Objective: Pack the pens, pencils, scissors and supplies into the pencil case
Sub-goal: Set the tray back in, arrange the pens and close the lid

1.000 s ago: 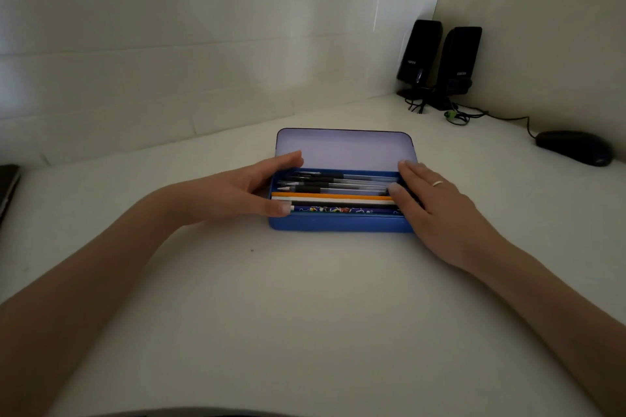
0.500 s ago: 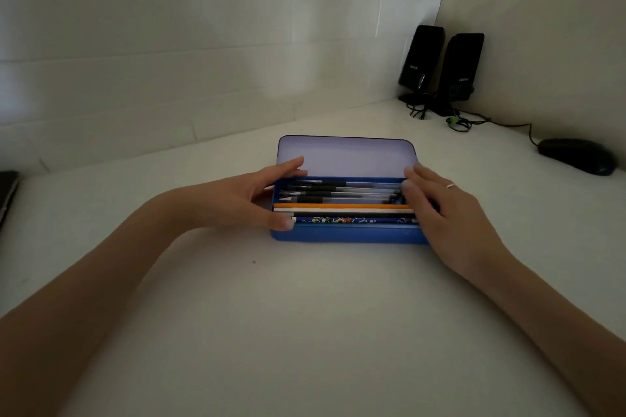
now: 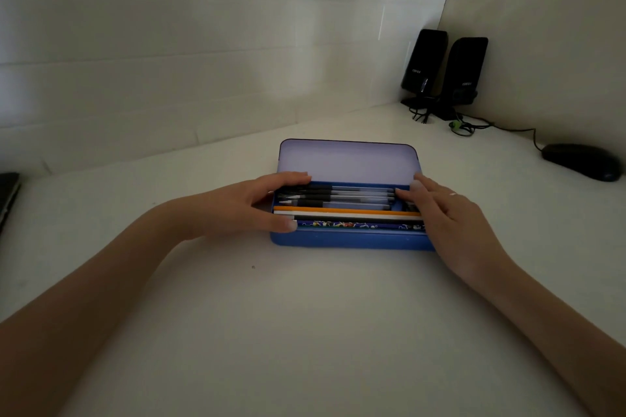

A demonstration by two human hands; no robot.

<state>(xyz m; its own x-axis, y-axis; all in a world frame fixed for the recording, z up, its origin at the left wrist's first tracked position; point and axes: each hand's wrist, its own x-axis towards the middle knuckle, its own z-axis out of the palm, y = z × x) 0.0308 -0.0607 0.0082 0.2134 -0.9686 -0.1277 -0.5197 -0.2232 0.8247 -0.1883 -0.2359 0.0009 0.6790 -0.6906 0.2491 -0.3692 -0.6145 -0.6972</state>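
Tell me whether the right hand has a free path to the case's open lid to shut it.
Probably yes. The right hand rests at the pencil case's right end, just in front of the raised lid, and nothing stands between its fingers and the lid's edge.

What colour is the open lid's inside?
Pale lilac, plain, as the head view shows on the pencil case lid.

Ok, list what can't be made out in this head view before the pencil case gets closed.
- Right end of the pencil case: covered by the right hand, so the pencil tips and any scissors there are hidden.
- Left ends of the pens: partly under the left hand fingers.
- Dark object at the left edge: cut off by the frame.
- Speaker logos: too small to read.
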